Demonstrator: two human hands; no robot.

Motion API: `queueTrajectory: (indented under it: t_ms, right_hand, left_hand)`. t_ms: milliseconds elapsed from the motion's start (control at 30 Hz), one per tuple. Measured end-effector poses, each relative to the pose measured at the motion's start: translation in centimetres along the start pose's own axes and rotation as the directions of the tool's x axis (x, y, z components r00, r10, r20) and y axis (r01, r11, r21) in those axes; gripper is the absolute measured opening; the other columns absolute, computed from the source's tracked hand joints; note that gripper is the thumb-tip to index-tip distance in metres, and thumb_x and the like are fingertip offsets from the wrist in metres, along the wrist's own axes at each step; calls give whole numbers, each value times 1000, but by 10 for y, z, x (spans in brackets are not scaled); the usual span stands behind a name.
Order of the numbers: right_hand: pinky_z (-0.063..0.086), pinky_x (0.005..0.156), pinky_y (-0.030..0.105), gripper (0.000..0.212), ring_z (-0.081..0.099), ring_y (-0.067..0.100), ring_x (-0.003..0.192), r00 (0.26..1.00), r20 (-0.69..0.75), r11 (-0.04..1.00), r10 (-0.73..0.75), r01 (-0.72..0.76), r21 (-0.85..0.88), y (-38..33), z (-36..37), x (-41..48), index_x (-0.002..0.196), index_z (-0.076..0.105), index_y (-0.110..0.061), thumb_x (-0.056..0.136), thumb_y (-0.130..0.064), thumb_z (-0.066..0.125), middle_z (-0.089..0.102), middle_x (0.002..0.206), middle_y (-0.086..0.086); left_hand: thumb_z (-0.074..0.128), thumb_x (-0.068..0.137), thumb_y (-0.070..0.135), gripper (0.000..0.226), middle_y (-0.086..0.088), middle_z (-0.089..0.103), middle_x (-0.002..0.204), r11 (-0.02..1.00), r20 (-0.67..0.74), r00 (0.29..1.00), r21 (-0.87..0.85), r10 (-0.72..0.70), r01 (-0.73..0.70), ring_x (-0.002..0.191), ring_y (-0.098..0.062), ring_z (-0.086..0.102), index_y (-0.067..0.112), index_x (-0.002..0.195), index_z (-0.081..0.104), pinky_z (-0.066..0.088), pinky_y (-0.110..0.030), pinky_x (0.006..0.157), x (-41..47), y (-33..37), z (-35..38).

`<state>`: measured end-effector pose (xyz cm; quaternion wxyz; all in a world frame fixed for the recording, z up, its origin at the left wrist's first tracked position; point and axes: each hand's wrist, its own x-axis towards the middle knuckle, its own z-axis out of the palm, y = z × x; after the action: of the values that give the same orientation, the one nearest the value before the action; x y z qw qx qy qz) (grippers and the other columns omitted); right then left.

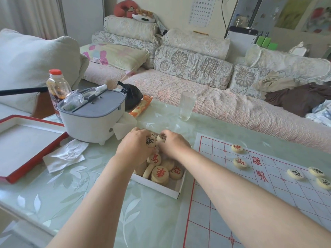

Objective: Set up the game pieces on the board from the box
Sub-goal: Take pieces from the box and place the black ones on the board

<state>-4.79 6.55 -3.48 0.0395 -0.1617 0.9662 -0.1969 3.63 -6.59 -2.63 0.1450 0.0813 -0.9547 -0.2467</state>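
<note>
The paper board [250, 203] lies flat on the table [71, 185] just right of the box [159, 187], its near part bare of pieces. The box is a shallow white card tray, and the loose discs [160, 174] are heaped in it, some flat and some on edge. They look like turned wood: hard, light, smooth-faced and not fragile, though the heap would likely shift and clatter when one is pulled out. The rim seems the best place to pinch one, thumb against fingers, since the flat faces give little purchase. Over the far end of the box both hands are at work. The left hand [133, 149] has its fingers curled round a black-marked disc [150, 141]. The right hand [174, 146] pinches a pale disc [161, 137] at its fingertips. Right of the box, on the far part of the board, five placed discs [240, 163] already sit, two near the box and three well apart from it. Left of the box lies a red-edged lid [26, 151], and beyond the box stand a grey-topped tub [93, 119] and a glass [187, 105].
</note>
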Motion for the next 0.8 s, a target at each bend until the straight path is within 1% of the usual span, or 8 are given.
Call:
queueTrajectory:
  t_ms: [133,267,333,400,533,600,700,800]
  right_hand:
    - [49,87,36,40,57,24,110,999,-32,998,-12,14,56,9,-5,-5,121,50,-33,86,-42,66,59,124,2]
    - [44,71,31,41,60,20,99,991,-123,984,-48,68,164,27,-25,-24,113,53,-34,81,-50,72,63,111,-2]
    - [47,74,31,45,61,18,97,989,-141,975,-53,82,206,40,-39,-39,115,56,-34,80,-58,71,64,109,-3]
    - [46,76,30,42,60,16,97,991,-118,968,-56,83,237,58,-54,-57,118,57,-33,84,-55,68,63,112,-4]
    - [46,89,30,37,57,17,109,995,-94,969,-25,48,244,103,-82,-97,121,56,-34,87,-39,68,59,124,-4]
    - [43,85,26,38,57,15,109,994,-107,966,6,22,258,126,-95,-119,120,58,-33,84,-30,71,59,121,-7]
    - [42,77,24,39,59,16,97,991,-117,962,69,-35,270,159,-114,-156,119,58,-33,83,-26,71,60,116,-8]
    - [41,81,25,42,57,15,103,985,-126,969,120,-88,233,193,-135,-189,122,58,-31,82,-29,72,58,113,-10]
  left_hand:
    - [77,75,30,50,-1,49,106,1000,2,1000,-25,18,-18,100,-23,54,22,121,60,46,-30,82,1,5,2]
    - [68,79,23,47,-5,51,115,997,-1,999,-53,53,-53,110,-25,48,19,124,58,42,-30,89,2,22,9]
    - [69,78,25,50,-5,52,117,994,-1,997,-79,78,-78,111,-25,49,18,126,57,42,-31,91,-1,38,14]
    - [71,79,26,53,-3,52,117,989,22,994,-99,109,-107,110,-23,49,18,128,54,41,-30,92,-7,59,19]
    - [74,77,27,54,-1,54,115,977,82,979,-125,186,-175,104,-20,53,19,127,54,41,-26,87,-24,106,28]
    - [76,75,29,53,0,55,111,967,122,966,-147,229,-210,96,-17,53,20,123,56,39,-24,81,-34,130,34]
    - [79,72,31,53,1,56,110,953,187,940,-155,285,-259,92,-15,54,22,120,59,39,-24,76,-49,166,46]
    - [80,70,35,50,3,57,108,936,236,911,-187,338,-298,87,-14,53,24,115,61,40,-24,66,-66,200,56]
